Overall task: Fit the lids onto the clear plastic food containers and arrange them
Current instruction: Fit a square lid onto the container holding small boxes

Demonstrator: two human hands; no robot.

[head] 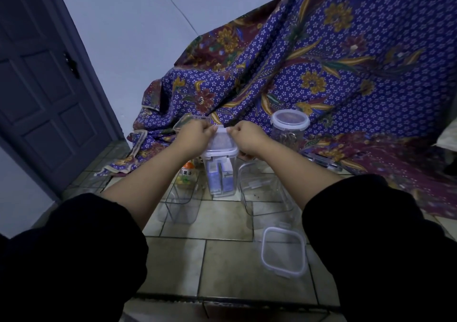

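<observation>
A tall clear container (220, 173) with blue packets inside stands on the tiled floor. Its lid (221, 142) lies on top. My left hand (195, 135) and my right hand (247, 136) grip the lid's far clip from either side, fingers pinched on it. A round lidded jar (289, 128) stands behind on the right. An open square container (264, 190) sits right of the tall one, an open clear box (181, 203) holding a small bottle to its left. A loose lid (284, 251) lies near my right arm.
A purple flowered cloth (333, 74) drapes over something behind the containers. More clear lids (186, 122) lie on the cloth to the left and right. A dark door (44, 94) is at the left. Tiled floor (222, 267) stretches towards me.
</observation>
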